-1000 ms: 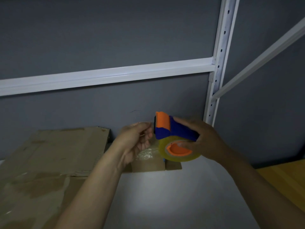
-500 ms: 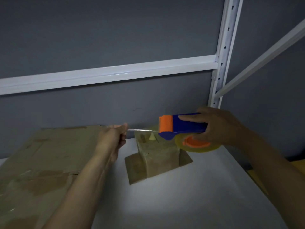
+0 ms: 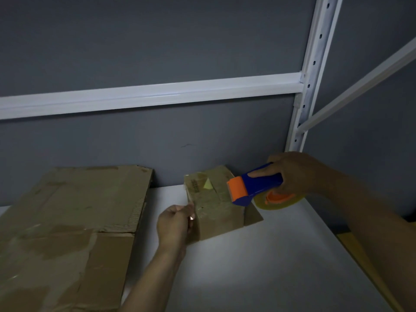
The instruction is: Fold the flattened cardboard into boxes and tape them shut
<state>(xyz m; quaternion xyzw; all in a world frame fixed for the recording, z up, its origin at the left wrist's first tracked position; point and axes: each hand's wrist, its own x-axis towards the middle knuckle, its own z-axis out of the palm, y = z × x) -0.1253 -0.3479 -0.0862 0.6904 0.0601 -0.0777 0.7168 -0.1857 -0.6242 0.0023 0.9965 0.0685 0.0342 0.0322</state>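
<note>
- Cardboard [image 3: 74, 221], still flat, covers the left side of the white counter [image 3: 270, 266]. Its far edge is close to the grey wall, and patches of old tape show on its face.
- Small box [image 3: 216, 208], already folded up, stands on the counter near the wall, to the right of the flat cardboard and apart from it. One flap lies spread out on the counter at its right.
- Tape dispenser [image 3: 254, 188], blue with an orange head and an orange hub inside a clear roll, is over the right side of the box, head pointing left.
- Right hand [image 3: 295, 172] is wrapped round the dispenser's blue handle, with one finger laid along the top.
- Left hand [image 3: 173, 224] is at the box's front left edge, fingers curled, thumb and fingertip pinching the end of the tape.
- Tape [image 3: 191, 212] is clear and glossy; how it runs across the box top is hard to make out.
</note>
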